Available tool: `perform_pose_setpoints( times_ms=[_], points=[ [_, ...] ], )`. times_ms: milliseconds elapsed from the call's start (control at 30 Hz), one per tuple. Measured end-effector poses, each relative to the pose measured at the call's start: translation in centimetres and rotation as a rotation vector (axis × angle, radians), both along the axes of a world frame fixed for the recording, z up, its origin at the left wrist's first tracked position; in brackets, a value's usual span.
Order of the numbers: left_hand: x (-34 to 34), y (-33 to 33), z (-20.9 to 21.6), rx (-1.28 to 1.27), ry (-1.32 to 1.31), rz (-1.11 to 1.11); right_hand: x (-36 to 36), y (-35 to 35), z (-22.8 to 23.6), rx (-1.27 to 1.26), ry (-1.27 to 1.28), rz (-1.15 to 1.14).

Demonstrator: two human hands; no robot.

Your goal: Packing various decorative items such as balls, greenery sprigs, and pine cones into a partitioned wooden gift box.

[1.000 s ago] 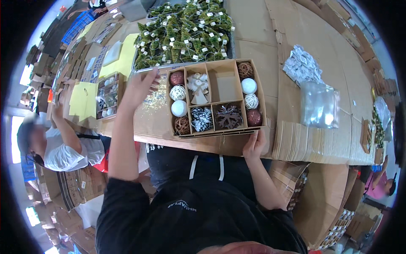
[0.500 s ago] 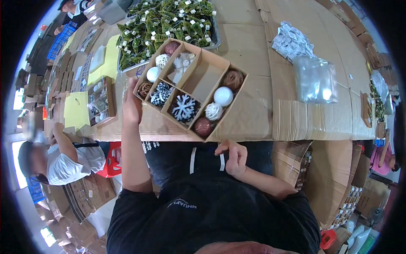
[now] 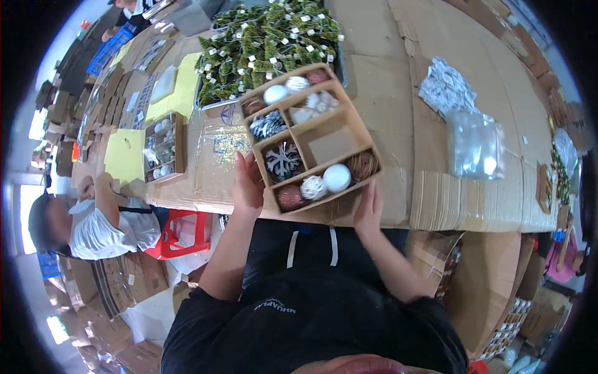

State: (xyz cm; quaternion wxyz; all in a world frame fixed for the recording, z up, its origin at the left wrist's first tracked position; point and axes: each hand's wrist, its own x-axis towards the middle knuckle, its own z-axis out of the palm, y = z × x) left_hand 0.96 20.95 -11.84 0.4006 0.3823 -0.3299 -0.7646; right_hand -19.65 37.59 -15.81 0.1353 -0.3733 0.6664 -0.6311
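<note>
Two bare hands flank a box: the left hand (image 3: 249, 187) at its left wall, the right hand (image 3: 369, 212) at its lower right corner. From where I stand, the left fingers run in against the cardboard, the thumb apart from it; the right fingers are nearly straight, tips at the corner. Whether either hand grips underneath, I can't tell.

The box (image 3: 327, 146) sits askew over the near part of the table (image 3: 380, 81), open side up. One compartment shows a bare floor; beside it are a snowflake (image 3: 282, 161), a frosted pine cone (image 3: 268, 124) and a pale ornament (image 3: 314, 106). Four balls line each of two opposite sides, dark red, white and brown.

Behind it stands a tray (image 3: 198, 93) heaped with little green trees (image 3: 271, 47). To the left, blue print (image 3: 229, 113) marks the cardboard, partly hidden by the box, near a second filled box (image 3: 163, 146) and yellow paper (image 3: 123, 153). To the right lie a silvery heap (image 3: 446, 87) and clear bags (image 3: 476, 146).

Pale lettering (image 3: 274, 305) crosses the wearer's black shirt (image 3: 324, 330). A co-worker in white (image 3: 121, 230) sits by a red stool (image 3: 184, 234).
</note>
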Motion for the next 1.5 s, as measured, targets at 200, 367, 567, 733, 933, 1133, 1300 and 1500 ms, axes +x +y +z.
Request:
perform_pose_setpoints(
  times_ms=[200,367,567,733,933,1133,1300,1500],
  points=[
    [1.5,-4.8,4.1,-0.287,0.168,-0.199,1.6,5.1,3.9,0.304,-0.218,0.602],
    [6.0,-7.2,3.9,-0.536,-0.370,0.351,-4.5,1.7,8.0,0.519,-0.126,0.415],
    [4.8,-1.7,-2.5,-1.188,-1.035,-0.019,-11.7,-9.1,14.3,-0.018,-0.088,0.063],
    [5.0,-2.1,-2.5,-1.045,-1.146,-0.147,-12.2,-22.3,18.7,0.227,0.242,0.495],
    [4.2,-1.9,-1.9,-1.037,-1.100,-0.114,-12.1,-35.4,16.3,0.393,1.084,0.814],
    [4.5,-1.6,-2.9,-1.003,-1.132,-0.039,-8.7,-39.9,12.0,0.435,1.529,0.765],
    [4.5,-1.6,-2.3,-0.970,-1.137,-0.014,-10.7,-40.4,13.4,0.527,0.910,0.756],
    [4.5,-1.6,-3.6,-0.960,-1.146,0.078,-17.4,-41.5,19.1,0.444,-0.448,0.741]
  ],
)
